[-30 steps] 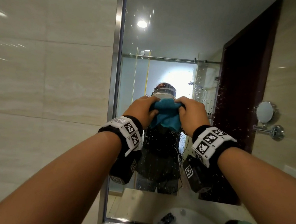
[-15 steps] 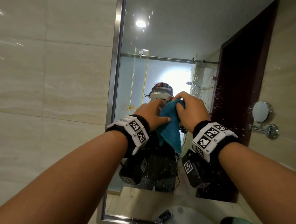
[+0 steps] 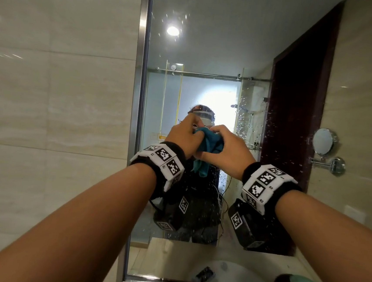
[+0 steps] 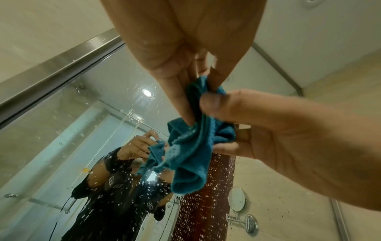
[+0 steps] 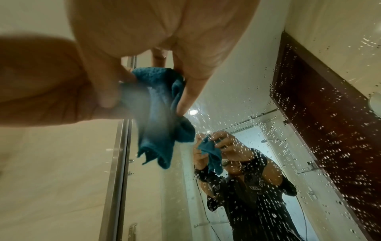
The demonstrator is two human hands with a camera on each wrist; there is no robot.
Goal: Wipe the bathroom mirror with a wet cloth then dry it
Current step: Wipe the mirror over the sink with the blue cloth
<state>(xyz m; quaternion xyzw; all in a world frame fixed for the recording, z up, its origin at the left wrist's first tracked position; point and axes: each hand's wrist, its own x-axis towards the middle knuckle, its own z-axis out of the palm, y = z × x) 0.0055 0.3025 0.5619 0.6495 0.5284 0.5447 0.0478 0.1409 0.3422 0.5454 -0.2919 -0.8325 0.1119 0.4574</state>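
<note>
Holding a teal cloth [image 3: 209, 143] up in front of the bathroom mirror [image 3: 211, 52], the person has both hands raised near the glass. From the head view only the backs of the left hand [image 3: 184, 136] and right hand [image 3: 229, 152] show, with the cloth bunched between them and a tail hanging below. The left wrist view shows what that hides: the left fingers [image 4: 177, 97] and thumb pinch the upper folds of the cloth [image 4: 189, 151], while the right hand [image 4: 288, 138] closes on it from the side, thumb on top. In the right wrist view the right grip pinches the cloth [image 5: 158, 114] between thumb and fingers, beside the left hand [image 5: 51, 81].

The cloth hangs with its long axis roughly vertical, gathered at the top, its loose corners pointing down. It is a nubby, towel-like fabric with a stitched hem, crumpled into soft folds.

The mirror has a brushed metal frame [image 3: 135, 113], and water droplets speckle the glass, densest over the reflected dark door. Pale glossy tiles [image 3: 54, 105] cover the wall beside it. I cannot tell whether the cloth touches the glass.
</note>
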